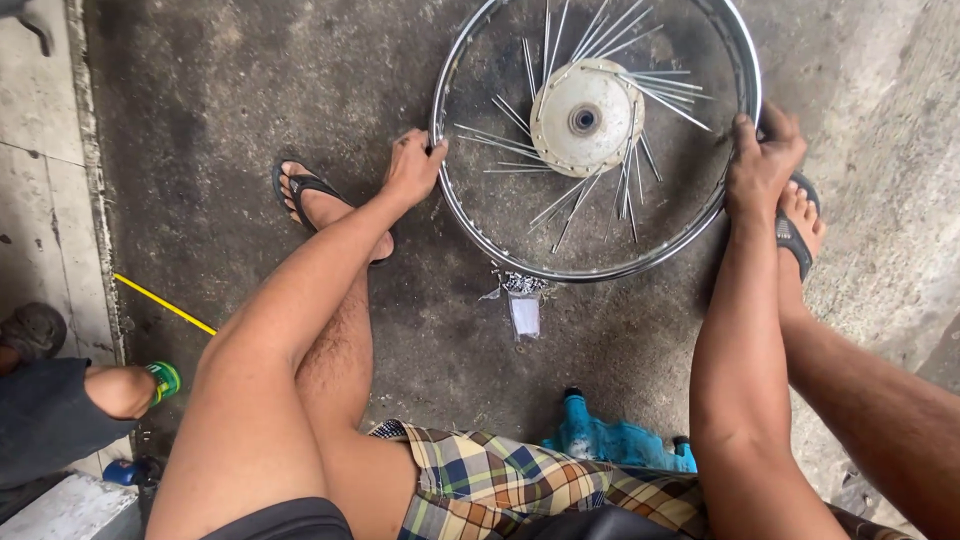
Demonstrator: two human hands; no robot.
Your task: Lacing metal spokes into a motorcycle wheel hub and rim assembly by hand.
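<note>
The floor (250,90) under me is dark, stained concrete, with a paler tiled strip along its left edge. A chrome wheel rim (470,225) lies flat on it in front of me, between my feet. My left hand (412,168) has its grip closed on the rim's left side, fingers curled over the metal. My right hand (762,160) clasps the rim's right side the same way, just above my right foot. Both of my feet wear dark flip-flops; the left one (300,190) sits just left of my left hand.

Inside the rim rests a pale round hub (585,115), set toward the upper right rather than dead centre. Thin silver spokes (560,205) fan out from it at loose, uneven angles, most of them stopping short of the rim. Just below the rim, touching its near edge, lies a small clear bag (522,305) with tiny metal pieces spilled at its mouth.

Closer to me, a blue cloth (610,440) lies bunched by my checked shorts (490,475). At the left edge, another person's arm shows, with a green band (165,380) at the wrist, and a yellow line (165,305) runs slantwise across the floor near it.
</note>
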